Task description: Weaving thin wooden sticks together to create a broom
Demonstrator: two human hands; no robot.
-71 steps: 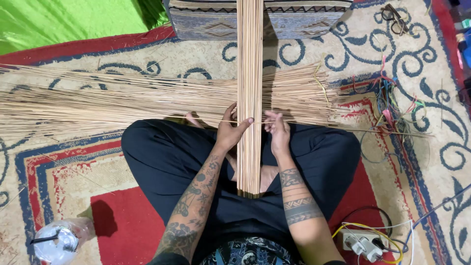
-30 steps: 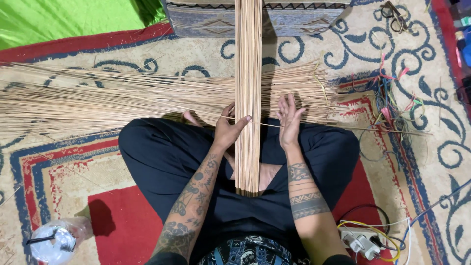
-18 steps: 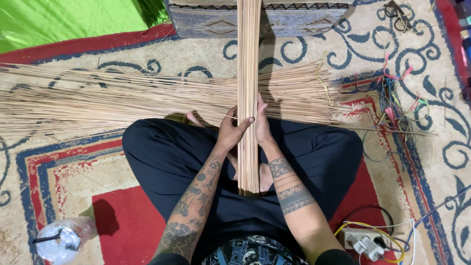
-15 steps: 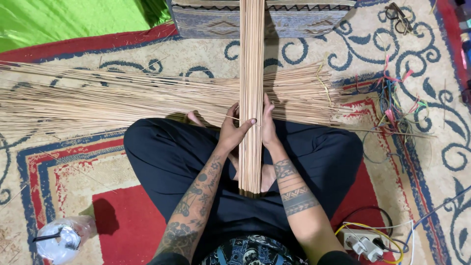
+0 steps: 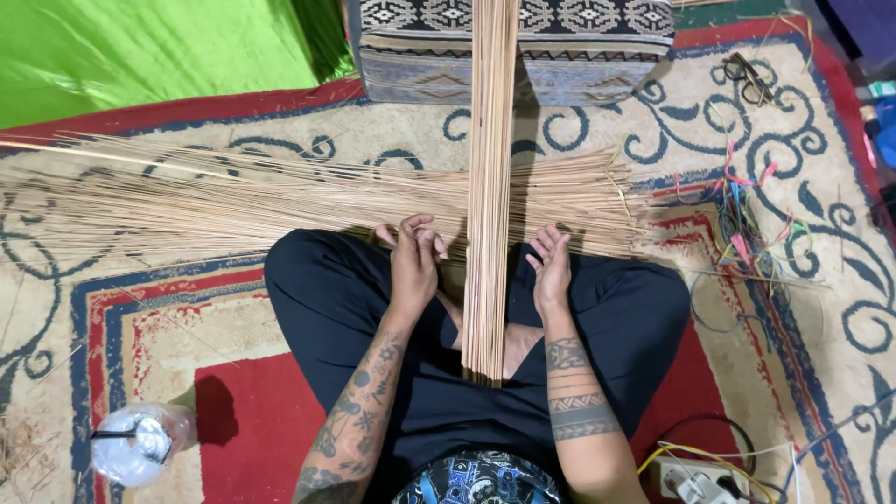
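We see a tight vertical bundle of thin sticks [image 5: 489, 177] running from between our crossed legs [image 5: 327, 299] up & away, laid over a wide horizontal layer of sticks [image 5: 233, 205] spread across the rug [image 5: 168, 327]. That crossing looks like the start of a woven mat, w/ the upright set resting on top so it can be worked against the flat ones.

Left hand [image 5: 413, 261] sits just left of the bundle, fingers loosely curled, gripping nothing that we can make out. Right hand [image 5: 551, 266] is just right of it, palm turned toward the sticks, fingers spread open, also empty & not quite touching.

Further out: a patterned cushion [image 5: 579, 47] at the top under the bundle's far end, coloured strings [image 5: 742, 215] to the right, a plastic cup w/ straw [image 5: 135, 443] lower left, a power strip [image 5: 695, 483] lower right.
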